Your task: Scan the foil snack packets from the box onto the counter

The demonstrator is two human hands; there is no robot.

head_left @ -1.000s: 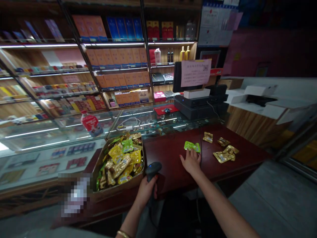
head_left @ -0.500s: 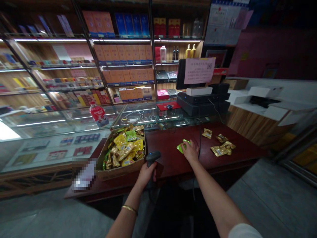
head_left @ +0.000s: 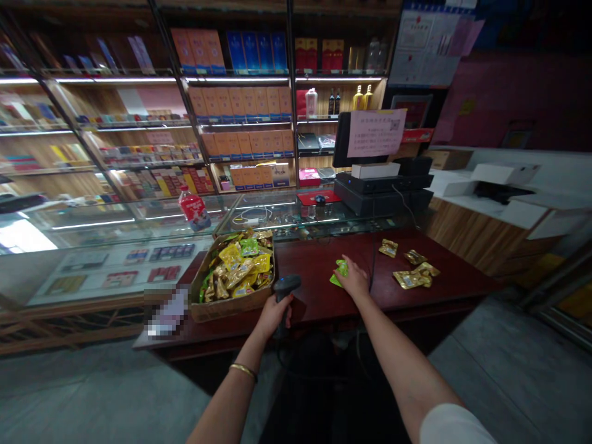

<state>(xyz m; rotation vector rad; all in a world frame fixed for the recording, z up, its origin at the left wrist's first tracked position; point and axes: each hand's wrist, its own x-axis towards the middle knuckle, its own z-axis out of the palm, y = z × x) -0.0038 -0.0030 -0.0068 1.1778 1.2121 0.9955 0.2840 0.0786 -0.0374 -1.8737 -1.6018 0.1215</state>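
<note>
My left hand is holding one scanner. My right hand is holding one green packet on or just above the bench, covering its 3 o'clock end. I am expecting something light, soft and slippery, best pinched by an edge. At least four gold packets are lying towards 3 o'clock; one box, at 9, is holding uncountable heaped packets.

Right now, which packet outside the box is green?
The packet at the right hand; the other loose packets, farther right, are gold.
</note>
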